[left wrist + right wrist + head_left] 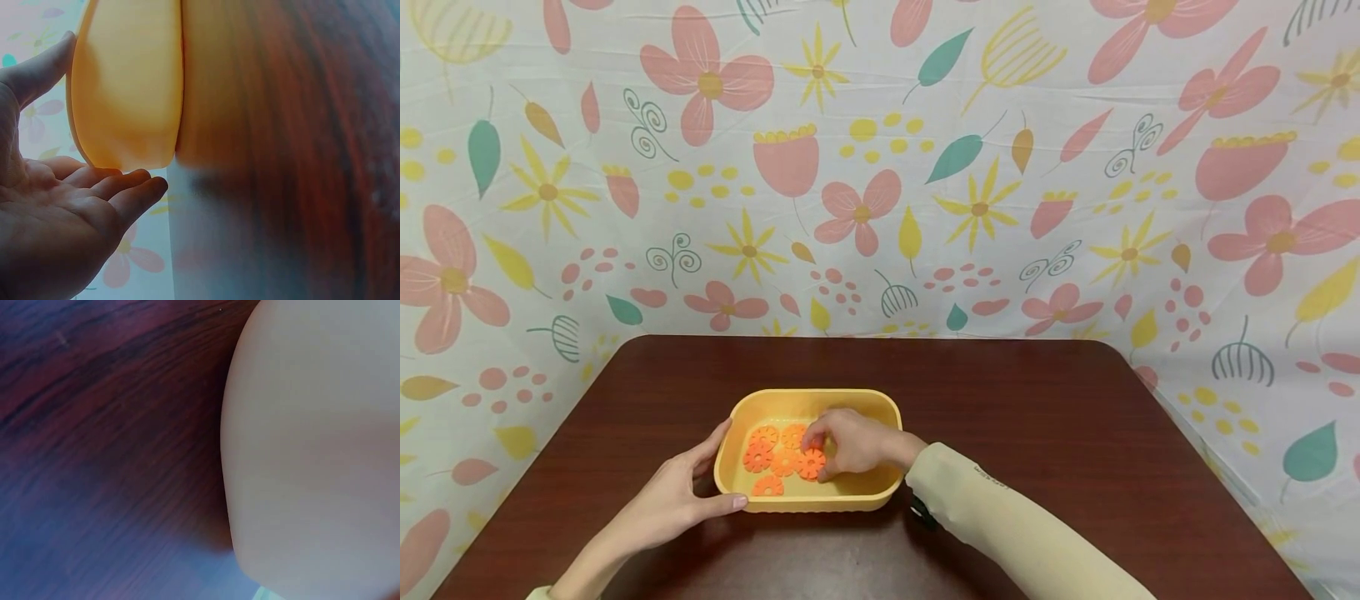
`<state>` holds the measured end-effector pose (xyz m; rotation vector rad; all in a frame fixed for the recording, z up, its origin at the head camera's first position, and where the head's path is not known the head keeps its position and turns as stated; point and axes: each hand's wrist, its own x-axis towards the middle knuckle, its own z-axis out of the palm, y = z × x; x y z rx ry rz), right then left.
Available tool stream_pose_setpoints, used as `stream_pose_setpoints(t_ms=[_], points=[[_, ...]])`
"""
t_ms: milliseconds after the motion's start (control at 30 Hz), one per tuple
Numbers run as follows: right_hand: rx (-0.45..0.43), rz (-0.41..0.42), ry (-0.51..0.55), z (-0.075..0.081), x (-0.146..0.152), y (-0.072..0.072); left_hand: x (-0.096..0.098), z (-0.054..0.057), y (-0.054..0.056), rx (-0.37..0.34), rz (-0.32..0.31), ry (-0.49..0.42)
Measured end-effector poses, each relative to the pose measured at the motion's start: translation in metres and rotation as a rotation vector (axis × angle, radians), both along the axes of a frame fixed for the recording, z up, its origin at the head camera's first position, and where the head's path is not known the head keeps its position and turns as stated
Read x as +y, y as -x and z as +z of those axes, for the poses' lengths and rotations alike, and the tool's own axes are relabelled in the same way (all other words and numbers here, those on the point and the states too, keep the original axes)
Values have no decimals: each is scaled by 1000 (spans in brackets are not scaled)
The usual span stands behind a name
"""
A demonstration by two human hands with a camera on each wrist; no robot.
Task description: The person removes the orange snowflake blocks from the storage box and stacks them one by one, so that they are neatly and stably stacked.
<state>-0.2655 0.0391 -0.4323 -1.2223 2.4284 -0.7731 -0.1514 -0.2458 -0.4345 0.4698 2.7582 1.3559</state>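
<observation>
A yellow plastic tub (850,503) stands on the table, with several orange flower-shaped discs (767,486) lying in its left half. My left hand (666,497) holds the tub's left end, thumb at the near corner and fingers at the far side. The left wrist view shows that thumb at the rim and the fingertips (147,187) against the tub's end wall (128,94). Inside the tub, my right hand (857,442) pinches at an orange disc (811,464) with curled fingers and thumb. The right wrist view does not show this hand.
The dark brown wooden table (1037,417) extends around the tub. Behind and beside it hangs a white cloth (865,275) printed with flowers and leaves. A pale curved surface (312,456) fills the right of the right wrist view; what it is, I cannot tell.
</observation>
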Motion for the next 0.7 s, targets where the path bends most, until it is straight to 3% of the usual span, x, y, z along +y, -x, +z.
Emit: stream_pose_setpoints(t_ms=[267,700], points=[[-90,-27,61,1,1,1,0,-1,-1,3,1,-10],[-115,-57,57,3,1,2,-1,-1,-1,-22,-3,-32]])
